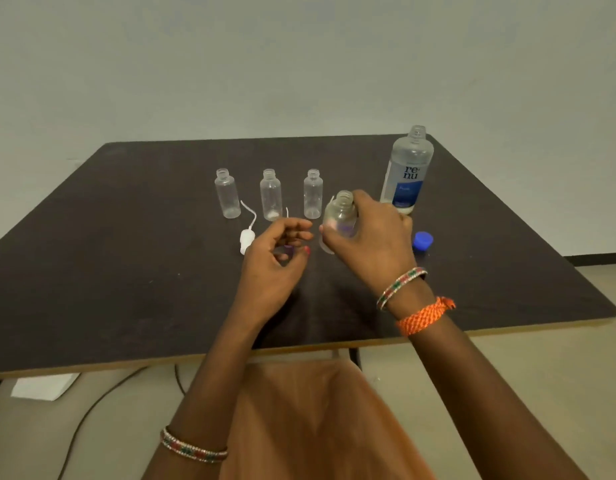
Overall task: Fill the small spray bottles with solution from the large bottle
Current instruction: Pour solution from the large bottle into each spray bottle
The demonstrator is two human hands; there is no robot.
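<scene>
Right hand (372,237) fingers wrap a clear plastic cylindrical bottle (341,216) — left hand (275,258) loosely curled, empty.

- Dim, even indoor light; colours muted, wall grey-green.
- Soft shadow on the worktop (126,271) beneath the forearms.
- Wide-angle bend: worktop edges curve toward frame corners.
- Overall soft focus; held bottle (341,216) slightly blurred.

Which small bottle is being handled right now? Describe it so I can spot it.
On the dark table, find the large labelled bottle at the far right. Just left of it, the right hand grips a small clear bottle: uncapped like the three in the row, but lifted and tilted.
</scene>
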